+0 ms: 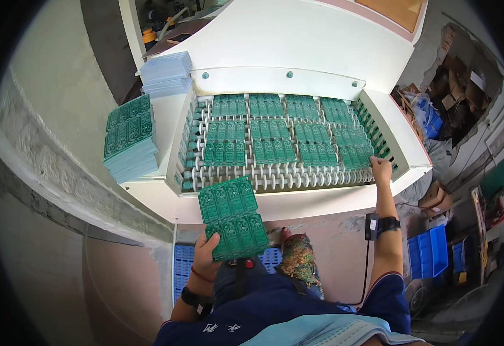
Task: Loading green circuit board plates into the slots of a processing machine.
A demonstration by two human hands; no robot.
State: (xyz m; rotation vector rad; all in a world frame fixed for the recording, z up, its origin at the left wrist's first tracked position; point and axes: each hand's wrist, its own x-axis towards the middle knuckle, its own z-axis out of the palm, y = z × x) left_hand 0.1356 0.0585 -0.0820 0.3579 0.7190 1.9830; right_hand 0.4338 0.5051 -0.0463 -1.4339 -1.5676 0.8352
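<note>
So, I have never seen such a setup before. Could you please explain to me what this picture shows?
No robot is here, only a person's two bare hands. A wide camera on the person's head looks down, so straight edges bend near the rim. In front stands a white machine with rollers; rows of green boards lie on them. The left hand holds a green panel, perhaps more than one. The right hand is at the rollers' right end, fingers by a board there.
</note>
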